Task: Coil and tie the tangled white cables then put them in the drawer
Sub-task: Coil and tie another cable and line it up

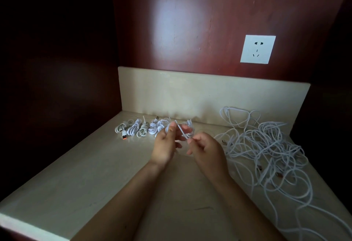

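Beige worktop (85, 179) in a dark red alcove (190, 21). A row of tied coils (137, 129) lies along the back edge; tangled white cables (266, 145) cover the right side. Left hand (164, 145) and right hand (206, 150) each pinch one white cable (181, 131) above the worktop centre.

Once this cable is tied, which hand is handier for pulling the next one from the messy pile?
Probably the right hand: the pile lies just to its right, while the left hand sits nearer the tied coils and would have to cross over. Both hold the cable.
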The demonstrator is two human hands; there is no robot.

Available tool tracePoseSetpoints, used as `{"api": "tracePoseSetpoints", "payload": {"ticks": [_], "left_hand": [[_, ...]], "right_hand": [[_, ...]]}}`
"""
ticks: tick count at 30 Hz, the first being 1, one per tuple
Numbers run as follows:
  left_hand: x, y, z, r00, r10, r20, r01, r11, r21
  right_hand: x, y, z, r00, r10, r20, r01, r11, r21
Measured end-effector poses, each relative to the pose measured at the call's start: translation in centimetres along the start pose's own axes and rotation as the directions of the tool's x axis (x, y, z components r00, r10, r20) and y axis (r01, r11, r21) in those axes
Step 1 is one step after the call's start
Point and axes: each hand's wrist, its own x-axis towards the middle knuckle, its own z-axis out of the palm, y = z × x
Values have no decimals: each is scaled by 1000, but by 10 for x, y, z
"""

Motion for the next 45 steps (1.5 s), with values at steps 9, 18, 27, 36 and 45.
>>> {"api": "tracePoseSetpoints", "payload": {"ticks": [9,18,27,36,45], "left_hand": [[16,5,-18,931,-294,-214,116,799,-590],[27,7,-45,906,-249,-342,61,876,-478],[21,-7,-41,988,-39,-151,66,982,176],[3,9,-28,861,-366,354,206,886,415],[-1,16,-22,617,-511,599,419,857,300]], "right_hand": [[-8,2,10,957,-133,259,197,950,-240],[-9,-5,3,929,-129,348,216,950,-223],[-15,-32,9,927,-192,321,102,956,275],[-3,-31,-1,991,-105,88,60,909,413],[7,-3,-4,996,48,-74,-26,961,275]]}}
